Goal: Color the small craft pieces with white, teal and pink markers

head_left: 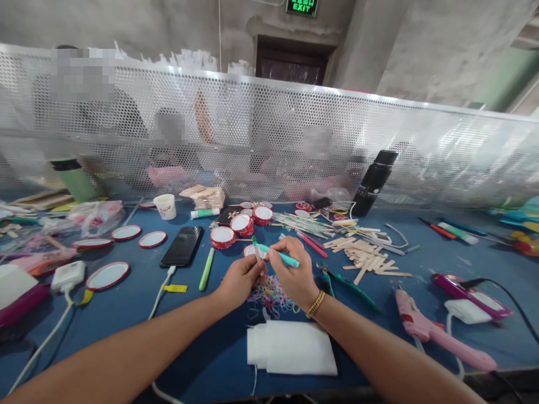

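My left hand [241,282] pinches a wooden craft stick [258,258] upright; green shows near its upper end. In my right hand [295,268] is a turquoise marker [289,258], its tip side pointing left toward the top of the stick. Whether the tip touches the wood I cannot tell. Below both hands lies a heap of thin colourful loops [272,297]. A round white lid with a red rim [251,251] is partly hidden behind the stick. Nearer me rests a white cloth pouch [298,348].
Craft sticks [366,255] are spread to the right, beside green-handled pliers [353,287] and a pink glue gun [438,331]. A phone [182,247], a green marker cap [206,269] and red-rimmed lids [108,275] lie left. A black bottle [374,182] stands before the perforated metal screen [286,123].
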{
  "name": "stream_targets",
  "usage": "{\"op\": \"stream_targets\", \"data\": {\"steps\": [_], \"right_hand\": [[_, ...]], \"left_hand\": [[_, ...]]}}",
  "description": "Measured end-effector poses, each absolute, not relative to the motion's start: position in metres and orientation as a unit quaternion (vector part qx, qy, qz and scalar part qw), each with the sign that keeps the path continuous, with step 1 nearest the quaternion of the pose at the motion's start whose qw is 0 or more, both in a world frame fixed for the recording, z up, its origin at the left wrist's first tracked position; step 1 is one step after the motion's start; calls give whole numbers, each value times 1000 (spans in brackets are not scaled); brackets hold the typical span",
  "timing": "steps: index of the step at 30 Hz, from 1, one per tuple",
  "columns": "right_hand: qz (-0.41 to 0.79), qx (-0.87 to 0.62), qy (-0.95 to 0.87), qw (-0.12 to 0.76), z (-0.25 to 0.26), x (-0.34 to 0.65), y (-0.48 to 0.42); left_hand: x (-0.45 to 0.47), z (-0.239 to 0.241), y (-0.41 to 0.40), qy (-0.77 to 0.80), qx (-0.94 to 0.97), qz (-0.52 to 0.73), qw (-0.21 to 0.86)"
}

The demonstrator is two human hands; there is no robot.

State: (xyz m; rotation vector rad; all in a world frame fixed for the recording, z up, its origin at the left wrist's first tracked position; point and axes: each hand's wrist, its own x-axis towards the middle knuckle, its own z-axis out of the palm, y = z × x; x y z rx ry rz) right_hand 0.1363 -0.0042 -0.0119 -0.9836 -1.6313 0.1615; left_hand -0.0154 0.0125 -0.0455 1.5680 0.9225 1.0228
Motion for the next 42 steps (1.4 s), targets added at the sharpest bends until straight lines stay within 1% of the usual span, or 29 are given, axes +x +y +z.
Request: {"op": "stream_targets", "data": {"steps": [7, 21, 27, 42], "right_hand": [[58, -418, -693, 584, -11, 137, -5], [43, -401, -706, 582, -12, 136, -5], [31, -423, -691, 585, -12, 137, -4], [40, -409, -702, 581, -10, 136, -6]], "left_hand": [[-16, -50, 14, 373, 643, 426, 516], [-15, -46, 13, 383, 656, 421, 495], [-14, -43, 12, 389, 648, 423, 500], [-15, -48, 14, 381, 655, 424, 497]]}}
